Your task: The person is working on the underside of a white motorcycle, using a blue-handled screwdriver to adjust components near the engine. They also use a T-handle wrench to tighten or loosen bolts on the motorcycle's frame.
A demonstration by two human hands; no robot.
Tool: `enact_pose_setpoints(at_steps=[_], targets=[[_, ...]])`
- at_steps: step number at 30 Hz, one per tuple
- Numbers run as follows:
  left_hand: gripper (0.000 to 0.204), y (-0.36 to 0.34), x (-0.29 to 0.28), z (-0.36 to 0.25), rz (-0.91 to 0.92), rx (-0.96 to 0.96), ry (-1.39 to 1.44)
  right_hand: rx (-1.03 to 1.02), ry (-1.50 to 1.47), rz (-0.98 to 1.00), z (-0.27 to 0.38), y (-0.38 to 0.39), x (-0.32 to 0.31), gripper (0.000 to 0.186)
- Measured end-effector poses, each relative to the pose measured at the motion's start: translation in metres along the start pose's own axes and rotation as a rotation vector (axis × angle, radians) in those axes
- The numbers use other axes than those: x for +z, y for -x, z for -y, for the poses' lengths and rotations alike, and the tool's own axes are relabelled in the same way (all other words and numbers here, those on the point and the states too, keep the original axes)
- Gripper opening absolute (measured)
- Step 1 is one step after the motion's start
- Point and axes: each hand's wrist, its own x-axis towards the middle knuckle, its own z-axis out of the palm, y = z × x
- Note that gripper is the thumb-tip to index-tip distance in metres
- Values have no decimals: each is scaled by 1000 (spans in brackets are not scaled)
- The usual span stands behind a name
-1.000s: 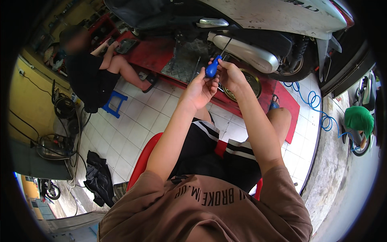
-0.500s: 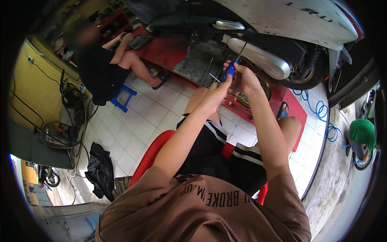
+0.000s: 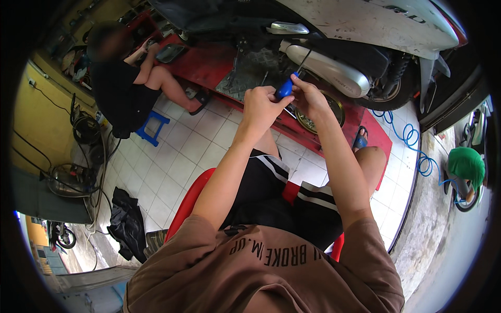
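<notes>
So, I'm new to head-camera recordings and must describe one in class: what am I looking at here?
There is no robot: these are a person's bare hands, seen from a fisheye camera worn on the head, which bends straight edges. The left hand and right hand hold a blue-handled screwdriver, pointing away from the person. Beyond is a pale scooter by a red platform, where a round gold-rimmed dish lies, partly hidden. A co-worker sits at the left.
</notes>
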Motion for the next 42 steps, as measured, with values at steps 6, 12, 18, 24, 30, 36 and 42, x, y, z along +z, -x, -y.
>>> enact_pose_setpoints(at_steps=[6, 12, 18, 24, 30, 36, 42], targets=[[37, 3, 15, 13, -27, 8, 159, -98, -48, 38, -6, -4, 5, 21], [60, 5, 23, 22, 452, -706, 1723, -86, -75, 175, 0, 1, 9, 24], [46, -4, 20, 15, 226, -644, 1352, -94, 131, -76, 0, -1, 2, 25], [25, -10, 9, 12, -83, 61, 257, -108, 282, -153, 3, 2, 7, 31], [40, 2, 16, 6, -31, -133, 501, -143, 91, 18, -4, -4, 4, 22], [58, -1, 28, 16, 368, -650, 1592, -81, -1, 181, 1, 4, 9, 23], [55, -8, 18, 20, 187, -407, 898, -101, 223, -99, 2, 1, 7, 28]])
